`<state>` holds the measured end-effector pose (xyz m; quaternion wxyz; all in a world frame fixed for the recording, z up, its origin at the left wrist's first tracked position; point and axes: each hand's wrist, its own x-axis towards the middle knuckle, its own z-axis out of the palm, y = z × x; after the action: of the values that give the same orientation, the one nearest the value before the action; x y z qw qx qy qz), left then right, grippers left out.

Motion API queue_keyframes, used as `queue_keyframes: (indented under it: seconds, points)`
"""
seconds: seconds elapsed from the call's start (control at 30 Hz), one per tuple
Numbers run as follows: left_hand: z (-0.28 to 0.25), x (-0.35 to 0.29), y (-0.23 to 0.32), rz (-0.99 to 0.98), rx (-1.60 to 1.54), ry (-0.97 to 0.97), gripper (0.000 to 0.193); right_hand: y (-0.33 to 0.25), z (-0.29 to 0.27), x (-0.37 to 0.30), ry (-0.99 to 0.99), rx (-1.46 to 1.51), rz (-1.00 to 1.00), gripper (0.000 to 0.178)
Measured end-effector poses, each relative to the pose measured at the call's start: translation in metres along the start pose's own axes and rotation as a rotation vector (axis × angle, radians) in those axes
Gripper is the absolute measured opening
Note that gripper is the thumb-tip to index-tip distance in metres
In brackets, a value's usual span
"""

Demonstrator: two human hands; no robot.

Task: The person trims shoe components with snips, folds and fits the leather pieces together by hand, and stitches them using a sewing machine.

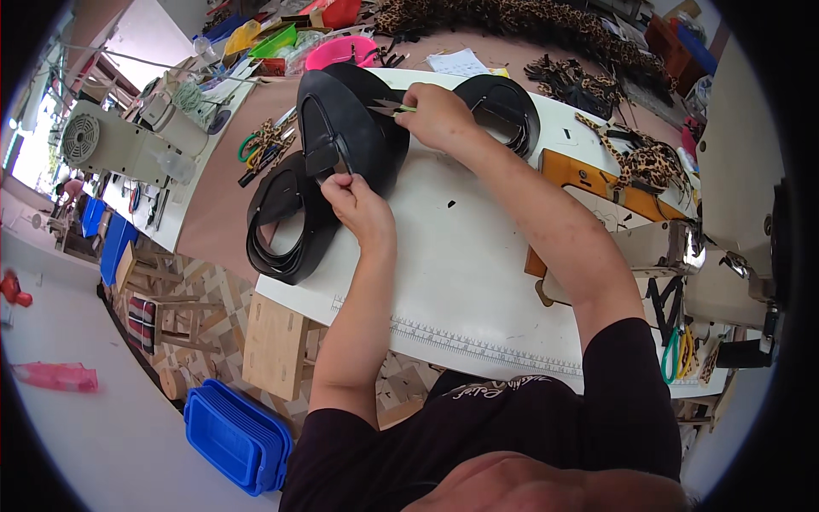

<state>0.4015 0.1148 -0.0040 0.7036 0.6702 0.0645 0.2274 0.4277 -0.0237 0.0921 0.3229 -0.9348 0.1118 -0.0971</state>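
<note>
My left hand (363,212) pinches the lower edge of a black leather-like piece (375,141), beside a dark strap or flap on its face. This piece is curved and stands up from the white table. In my right hand (439,117) is a pair of small scissors (390,106) with a bit of green at the handle. Their blades point left and lie against or just over the black piece's right side. More curved black pieces (271,256) rest in a looped stack at the left table edge. Another similar stack (531,115) sits behind my right forearm.
Sewing machines stand at the right (674,243) and left (102,136). Green-handled scissors (247,147) lie left of the work, with leopard-print material. A pink basin (337,51) is at the back. Blue stacked bins (230,439) and a wooden stool (273,346) are below the table.
</note>
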Motion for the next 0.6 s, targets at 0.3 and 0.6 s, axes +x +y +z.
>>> queue_keyframes:
  seconds: [0.3,0.6]
  points:
    - [0.012,-0.001,-0.011,0.043,-0.064,0.044,0.009,-0.011,-0.003,0.010,0.006,-0.087,-0.056,0.023]
    - [0.012,-0.001,-0.003,0.083,-0.070,0.034,0.009,-0.011,-0.002,0.005,0.038,-0.005,-0.039,0.019]
